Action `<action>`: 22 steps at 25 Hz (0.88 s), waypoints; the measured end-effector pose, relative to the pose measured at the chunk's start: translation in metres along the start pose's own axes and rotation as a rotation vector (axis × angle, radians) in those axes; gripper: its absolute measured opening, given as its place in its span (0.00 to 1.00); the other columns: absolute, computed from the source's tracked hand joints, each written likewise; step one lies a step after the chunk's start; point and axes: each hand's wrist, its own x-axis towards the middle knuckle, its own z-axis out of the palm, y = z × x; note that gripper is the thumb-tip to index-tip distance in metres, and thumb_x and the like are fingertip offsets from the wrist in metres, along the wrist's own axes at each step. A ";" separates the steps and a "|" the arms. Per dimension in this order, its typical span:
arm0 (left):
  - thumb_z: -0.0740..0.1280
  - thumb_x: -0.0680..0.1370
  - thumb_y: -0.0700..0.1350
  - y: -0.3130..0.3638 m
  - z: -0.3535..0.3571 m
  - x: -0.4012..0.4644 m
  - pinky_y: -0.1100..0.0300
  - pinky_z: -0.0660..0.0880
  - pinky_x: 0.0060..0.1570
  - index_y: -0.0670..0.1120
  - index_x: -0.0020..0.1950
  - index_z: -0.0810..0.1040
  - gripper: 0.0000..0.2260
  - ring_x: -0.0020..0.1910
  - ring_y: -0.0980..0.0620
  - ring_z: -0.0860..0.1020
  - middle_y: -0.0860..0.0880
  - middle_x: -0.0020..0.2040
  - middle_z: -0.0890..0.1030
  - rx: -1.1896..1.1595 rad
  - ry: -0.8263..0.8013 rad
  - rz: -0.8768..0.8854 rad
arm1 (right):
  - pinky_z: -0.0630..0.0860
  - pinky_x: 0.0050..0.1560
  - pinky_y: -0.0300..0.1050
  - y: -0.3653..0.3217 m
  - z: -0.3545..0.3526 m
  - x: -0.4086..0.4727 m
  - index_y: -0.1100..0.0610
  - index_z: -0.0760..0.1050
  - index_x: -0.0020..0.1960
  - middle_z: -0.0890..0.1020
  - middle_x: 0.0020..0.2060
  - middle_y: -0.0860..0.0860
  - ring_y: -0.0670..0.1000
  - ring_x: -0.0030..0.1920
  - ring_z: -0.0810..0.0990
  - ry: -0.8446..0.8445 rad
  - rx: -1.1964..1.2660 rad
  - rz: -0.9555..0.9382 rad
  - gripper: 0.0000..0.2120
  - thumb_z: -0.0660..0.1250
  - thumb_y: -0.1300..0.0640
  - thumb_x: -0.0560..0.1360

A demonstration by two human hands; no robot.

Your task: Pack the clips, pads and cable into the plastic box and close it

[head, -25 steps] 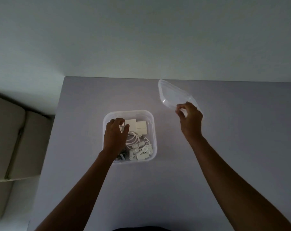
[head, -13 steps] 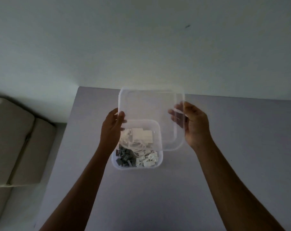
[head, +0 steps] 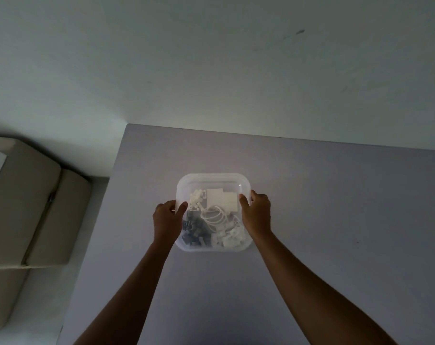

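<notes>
A clear square plastic box stands on the grey table, with its clear lid lying flat on top. Through the lid I see white pads, a coiled white cable, dark grey clips at the near left and white clips at the near right. My left hand grips the lid's left edge, thumb on top. My right hand grips the lid's right edge, thumb on top too.
The table's far edge meets a pale wall. Its left edge runs down the frame, and beyond it stands a beige sofa on the floor.
The lid, held tilted above the box by both hands half a second ago, now lies flat on the box. Both hands came down with it to the box's sides.
</notes>
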 end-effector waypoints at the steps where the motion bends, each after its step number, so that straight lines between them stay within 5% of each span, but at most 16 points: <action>1: 0.66 0.76 0.57 0.001 0.000 0.000 0.56 0.77 0.42 0.44 0.49 0.83 0.17 0.41 0.45 0.81 0.46 0.41 0.83 0.002 0.001 -0.003 | 0.76 0.47 0.48 0.000 0.003 0.001 0.65 0.77 0.51 0.78 0.48 0.59 0.57 0.51 0.75 0.005 -0.048 0.009 0.20 0.62 0.47 0.80; 8: 0.69 0.76 0.54 0.009 0.005 0.007 0.58 0.74 0.44 0.40 0.56 0.81 0.18 0.46 0.47 0.80 0.45 0.48 0.82 -0.030 -0.015 -0.023 | 0.77 0.51 0.48 0.003 0.004 0.008 0.64 0.77 0.55 0.76 0.52 0.61 0.59 0.51 0.78 -0.022 -0.022 0.085 0.20 0.59 0.47 0.81; 13: 0.69 0.77 0.50 0.016 0.007 0.021 0.53 0.79 0.45 0.38 0.49 0.81 0.15 0.43 0.42 0.82 0.42 0.44 0.83 -0.096 -0.100 -0.092 | 0.78 0.49 0.52 0.009 0.011 0.018 0.65 0.77 0.53 0.80 0.47 0.60 0.59 0.48 0.80 -0.055 0.073 0.156 0.22 0.60 0.45 0.79; 17: 0.69 0.77 0.51 0.037 0.020 0.044 0.48 0.81 0.44 0.35 0.43 0.80 0.17 0.40 0.39 0.82 0.39 0.39 0.82 -0.082 -0.132 -0.082 | 0.67 0.37 0.43 0.011 -0.006 0.039 0.60 0.72 0.36 0.76 0.34 0.54 0.54 0.37 0.75 -0.046 0.179 0.192 0.16 0.64 0.51 0.79; 22: 0.70 0.77 0.49 0.109 0.071 0.069 0.61 0.69 0.32 0.44 0.30 0.70 0.18 0.31 0.50 0.73 0.48 0.30 0.74 -0.074 -0.167 -0.003 | 0.73 0.44 0.49 0.028 -0.044 0.103 0.68 0.78 0.43 0.82 0.41 0.63 0.61 0.44 0.81 0.083 0.198 0.244 0.18 0.65 0.51 0.78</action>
